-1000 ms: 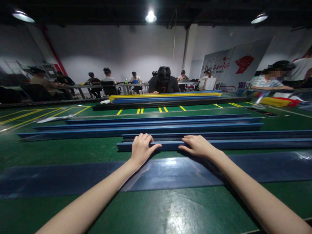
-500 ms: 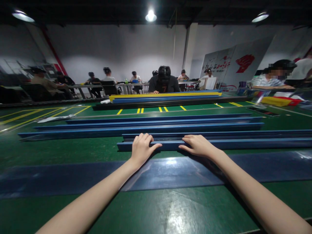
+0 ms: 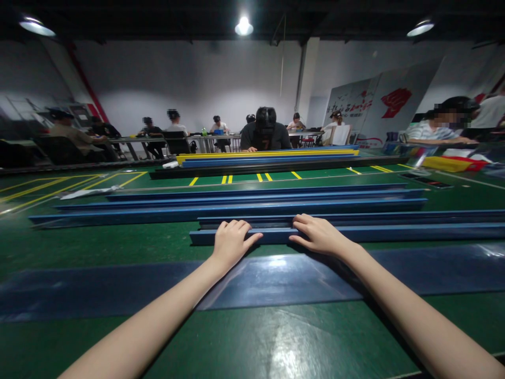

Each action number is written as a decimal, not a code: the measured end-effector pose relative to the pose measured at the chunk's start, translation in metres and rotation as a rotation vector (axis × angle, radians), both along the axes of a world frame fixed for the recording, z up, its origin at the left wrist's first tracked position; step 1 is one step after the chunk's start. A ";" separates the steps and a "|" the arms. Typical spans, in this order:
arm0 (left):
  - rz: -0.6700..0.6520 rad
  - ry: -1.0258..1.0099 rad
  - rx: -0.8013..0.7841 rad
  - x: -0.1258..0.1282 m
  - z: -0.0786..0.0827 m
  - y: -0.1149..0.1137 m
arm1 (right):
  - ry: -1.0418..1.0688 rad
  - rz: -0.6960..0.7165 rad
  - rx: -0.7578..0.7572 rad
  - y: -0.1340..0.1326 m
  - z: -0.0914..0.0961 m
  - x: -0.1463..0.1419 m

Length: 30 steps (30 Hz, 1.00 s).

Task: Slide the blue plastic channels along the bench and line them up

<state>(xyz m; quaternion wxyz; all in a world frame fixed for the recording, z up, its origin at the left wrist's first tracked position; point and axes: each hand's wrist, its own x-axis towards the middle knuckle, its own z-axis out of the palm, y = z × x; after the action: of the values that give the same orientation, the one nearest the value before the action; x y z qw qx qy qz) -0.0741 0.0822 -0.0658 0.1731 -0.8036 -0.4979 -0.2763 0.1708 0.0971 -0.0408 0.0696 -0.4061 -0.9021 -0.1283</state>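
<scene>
Just ahead of me lies a long blue U-shaped channel [image 3: 394, 233], its open side up and two raised walls running left to right. My left hand [image 3: 229, 245] grips its near wall close to the left end, fingers curled over the top and thumb pointing right along the front. A short stretch to the right, my right hand [image 3: 319, 235] holds the same wall, fingertips over the edge and thumb on the front face. Both sets of fingertips are partly hidden inside the channel. A flat, glossy dark-blue strip [image 3: 272, 287] lies under my forearms.
More blue channels [image 3: 276, 208] lie behind, parallel to mine. Farther back are a yellow bar [image 3: 268, 154] and a black bar [image 3: 221, 170]. White scrap [image 3: 92, 192] and a dark phone-like object [image 3: 428, 180] rest on the green table [image 3: 252, 337]. Several people sit beyond.
The fingers of my right hand have moved slightly up and left on the channel. My left fingers have shifted a little lower and to the right. The channel stays in place.
</scene>
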 end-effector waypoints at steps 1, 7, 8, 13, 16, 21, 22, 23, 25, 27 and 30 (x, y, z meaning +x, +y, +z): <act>0.001 0.000 -0.003 0.000 0.000 0.000 | 0.001 0.008 0.005 0.001 -0.001 0.000; 0.011 0.011 0.001 0.000 0.000 0.000 | 0.023 0.047 0.010 0.002 -0.002 0.001; 0.011 0.013 0.004 0.000 0.000 0.000 | 0.031 0.051 0.009 0.002 -0.002 0.001; 0.010 0.010 0.011 0.000 0.000 0.000 | 0.041 0.053 0.005 0.002 -0.002 0.001; 0.006 0.004 0.011 0.000 0.000 0.000 | 0.029 0.047 0.006 0.002 -0.002 0.001; 0.007 -0.008 -0.004 0.000 0.000 0.000 | 0.037 0.062 0.029 0.001 -0.002 0.000; 0.006 -0.010 -0.005 0.000 0.000 0.000 | 0.041 0.067 0.031 0.001 -0.001 0.000; 0.003 -0.013 -0.004 0.000 -0.001 0.001 | 0.044 0.073 0.030 0.000 -0.001 0.000; -0.004 -0.018 0.001 0.000 -0.001 0.001 | 0.045 0.080 0.025 0.000 0.000 0.000; -0.008 -0.022 0.007 -0.001 -0.001 0.001 | 0.045 0.082 0.015 -0.001 0.001 -0.001; 0.001 -0.013 -0.006 -0.001 -0.001 0.001 | 0.046 0.071 -0.002 -0.002 0.002 -0.002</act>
<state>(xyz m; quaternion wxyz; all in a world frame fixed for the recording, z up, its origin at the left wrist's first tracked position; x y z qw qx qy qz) -0.0751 0.0833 -0.0671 0.1676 -0.8021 -0.5001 -0.2802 0.1693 0.0955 -0.0391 0.0945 -0.3766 -0.9143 -0.1155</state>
